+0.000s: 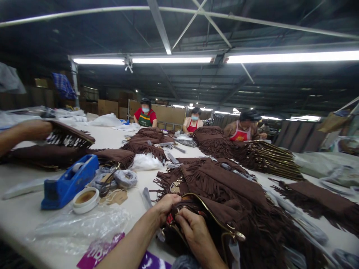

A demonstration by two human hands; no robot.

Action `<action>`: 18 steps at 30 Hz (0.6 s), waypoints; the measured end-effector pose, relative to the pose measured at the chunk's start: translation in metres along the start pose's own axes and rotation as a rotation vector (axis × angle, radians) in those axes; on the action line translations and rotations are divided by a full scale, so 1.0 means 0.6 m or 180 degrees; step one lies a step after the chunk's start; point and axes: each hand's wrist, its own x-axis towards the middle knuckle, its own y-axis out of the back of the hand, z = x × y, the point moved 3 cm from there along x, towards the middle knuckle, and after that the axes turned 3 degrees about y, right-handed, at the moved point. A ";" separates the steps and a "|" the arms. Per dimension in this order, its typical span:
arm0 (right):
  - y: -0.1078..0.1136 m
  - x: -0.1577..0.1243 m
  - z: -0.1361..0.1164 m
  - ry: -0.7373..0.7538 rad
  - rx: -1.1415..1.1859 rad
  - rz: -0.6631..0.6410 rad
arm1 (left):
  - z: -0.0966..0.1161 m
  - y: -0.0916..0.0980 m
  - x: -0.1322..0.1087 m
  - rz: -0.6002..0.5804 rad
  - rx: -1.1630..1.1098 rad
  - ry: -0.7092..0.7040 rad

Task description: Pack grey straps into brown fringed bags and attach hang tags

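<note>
Both my hands work at the open top of a brown fringed bag [224, 201] lying on the white table [22, 213] in front of me. My left hand [165, 204] has its fingers curled on the bag's near edge. My right hand [193, 228] pinches something small and red at the bag's opening beside a gold zipper; I cannot make out what it is. More brown fringed bags [215, 172] lie just behind this one.
A blue tape dispenser [70, 181], a tape roll [85, 199], plastic sheets [78, 224] and paper tags [117, 196] lie to my left. Another person's arm [25, 132] holds a fringed bag at far left. Three masked workers [193, 121] sit beyond stacked bags [252, 149].
</note>
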 end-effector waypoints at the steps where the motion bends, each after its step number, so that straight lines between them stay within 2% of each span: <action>1: 0.002 0.000 -0.001 0.0005 -0.0061 -0.0008 | 0.000 -0.001 -0.001 0.0029 -0.0021 0.0022; 6: 0.012 -0.004 0.004 -0.0025 -0.0379 -0.0117 | 0.005 -0.004 -0.006 0.0080 -0.0040 0.0148; 11: 0.006 -0.001 0.002 0.0159 -0.0748 -0.0084 | 0.007 -0.004 -0.010 0.0159 0.0122 0.0031; 14: 0.002 0.002 0.003 0.0262 -0.0901 0.0012 | 0.008 -0.007 -0.011 0.0309 0.0240 -0.0266; 18: -0.001 -0.001 0.019 0.0123 -0.0720 0.0113 | 0.024 -0.017 -0.019 0.0540 0.0353 -0.1005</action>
